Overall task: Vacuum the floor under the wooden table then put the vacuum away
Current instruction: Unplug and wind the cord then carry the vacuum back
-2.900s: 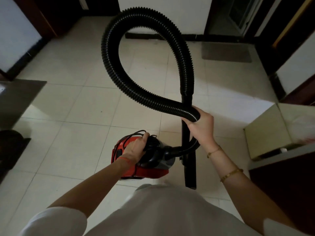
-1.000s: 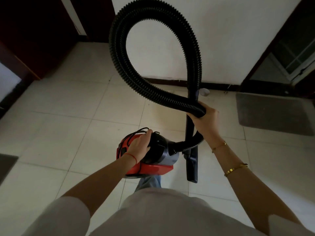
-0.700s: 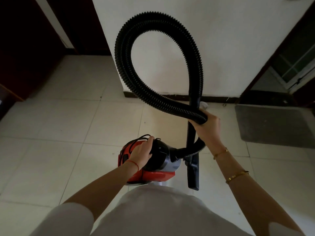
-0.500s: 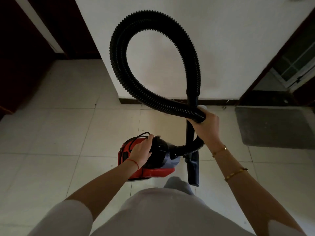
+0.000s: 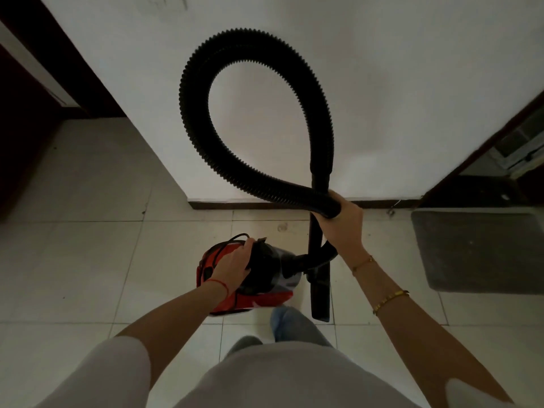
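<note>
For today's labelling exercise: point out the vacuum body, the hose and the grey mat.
vacuum body point(image 5: 259, 301): head view, red lower shell.
hose point(image 5: 194, 136): head view, left side of the ribbed loop.
grey mat point(image 5: 482, 248): head view, middle of its surface.

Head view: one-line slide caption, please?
Left hand grips the red vacuum, right hand holds the looped black hose above tiled floor.
</note>
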`<state>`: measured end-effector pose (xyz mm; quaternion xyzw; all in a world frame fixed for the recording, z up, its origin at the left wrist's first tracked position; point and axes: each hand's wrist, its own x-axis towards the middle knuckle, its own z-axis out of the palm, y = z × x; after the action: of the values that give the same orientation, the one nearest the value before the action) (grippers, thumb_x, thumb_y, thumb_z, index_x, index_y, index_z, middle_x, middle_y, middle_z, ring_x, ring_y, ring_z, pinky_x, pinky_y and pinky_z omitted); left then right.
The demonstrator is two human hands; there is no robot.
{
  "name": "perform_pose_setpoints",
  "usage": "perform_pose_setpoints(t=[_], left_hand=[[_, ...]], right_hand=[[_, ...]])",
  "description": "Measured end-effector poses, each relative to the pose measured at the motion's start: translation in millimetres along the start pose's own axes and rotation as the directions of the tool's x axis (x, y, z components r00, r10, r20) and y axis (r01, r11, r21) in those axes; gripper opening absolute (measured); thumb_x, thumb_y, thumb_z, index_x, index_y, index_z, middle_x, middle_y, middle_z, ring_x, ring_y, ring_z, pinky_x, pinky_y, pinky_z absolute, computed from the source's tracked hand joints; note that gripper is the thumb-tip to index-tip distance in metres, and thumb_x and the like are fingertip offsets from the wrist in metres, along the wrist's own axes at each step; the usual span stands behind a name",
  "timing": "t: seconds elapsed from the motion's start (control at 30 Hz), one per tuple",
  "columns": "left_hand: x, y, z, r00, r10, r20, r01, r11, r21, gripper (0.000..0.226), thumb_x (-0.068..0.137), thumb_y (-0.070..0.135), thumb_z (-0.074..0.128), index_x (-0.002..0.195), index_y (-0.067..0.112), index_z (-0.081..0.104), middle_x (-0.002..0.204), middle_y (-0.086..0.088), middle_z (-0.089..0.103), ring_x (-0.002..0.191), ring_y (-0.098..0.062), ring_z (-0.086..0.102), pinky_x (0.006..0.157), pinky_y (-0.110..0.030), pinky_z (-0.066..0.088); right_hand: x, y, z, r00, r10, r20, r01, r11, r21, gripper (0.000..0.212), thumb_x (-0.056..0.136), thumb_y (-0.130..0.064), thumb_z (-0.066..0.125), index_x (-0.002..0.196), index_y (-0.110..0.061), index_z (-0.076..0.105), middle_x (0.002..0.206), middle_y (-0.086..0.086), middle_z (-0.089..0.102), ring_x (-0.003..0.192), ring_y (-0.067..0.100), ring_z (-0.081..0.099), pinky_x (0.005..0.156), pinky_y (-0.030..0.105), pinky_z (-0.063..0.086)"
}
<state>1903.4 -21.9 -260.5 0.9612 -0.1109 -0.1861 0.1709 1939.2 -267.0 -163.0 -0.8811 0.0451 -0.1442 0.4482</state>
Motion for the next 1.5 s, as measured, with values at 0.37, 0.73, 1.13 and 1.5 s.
perform_pose_setpoints(t=[0.37,0.73,1.13,1.5], left_hand=[[192.2,-68.7,43.8,0.998,-0.038,0.053,0.036,0.999,0.038,0.066,0.090,0.014,0.056,0.146,0.020,0.021,0.108,-0.002,0.061,0.081,-0.015,0.065,0.072,-0.026,0.057],[355.8,-176.2,204.6,0.995,-0.051,0.091,0.051,0.999,0.008,0.064,0.091,0.017,0.056,0.145,0.021,0.023,0.112,-0.002,0.061,0.084,-0.014,0.065,0.074,-0.025,0.057],[457.1,-248.5,318.8,0.995,-0.012,0.102,0.013,1.000,-0.011,0.067,0.085,0.012,0.062,0.141,0.022,0.026,0.111,-0.005,0.063,0.089,-0.022,0.066,0.072,-0.036,0.058],[486.0,-256.3,345.5,0.992,0.027,0.123,-0.041,0.993,0.108,0.071,0.087,0.016,0.061,0.146,0.017,0.021,0.116,-0.007,0.060,0.090,-0.024,0.065,0.075,-0.037,0.057]], right_hand=[[139.3,96.3,122.5,0.995,0.077,0.068,-0.071,0.994,-0.082,0.039,0.074,0.000,0.070,0.111,-0.013,0.068,0.079,0.004,0.072,0.071,0.018,0.066,0.062,-0.005,0.037],[180.0,293.1,286.0,0.993,0.094,0.069,-0.087,0.991,-0.103,0.048,0.073,0.000,0.070,0.119,-0.014,0.064,0.086,0.004,0.073,0.073,0.010,0.064,0.069,0.004,0.041],[191.1,403.2,390.9,0.996,0.053,0.068,-0.052,0.998,-0.023,0.047,0.075,0.001,0.071,0.120,-0.009,0.063,0.091,-0.006,0.069,0.081,-0.001,0.059,0.074,-0.003,0.041],[194.4,433.0,438.3,0.993,-0.011,0.120,0.027,0.991,-0.133,0.048,0.076,-0.006,0.064,0.123,-0.016,0.059,0.100,-0.002,0.071,0.087,0.012,0.065,0.073,0.016,0.047]])
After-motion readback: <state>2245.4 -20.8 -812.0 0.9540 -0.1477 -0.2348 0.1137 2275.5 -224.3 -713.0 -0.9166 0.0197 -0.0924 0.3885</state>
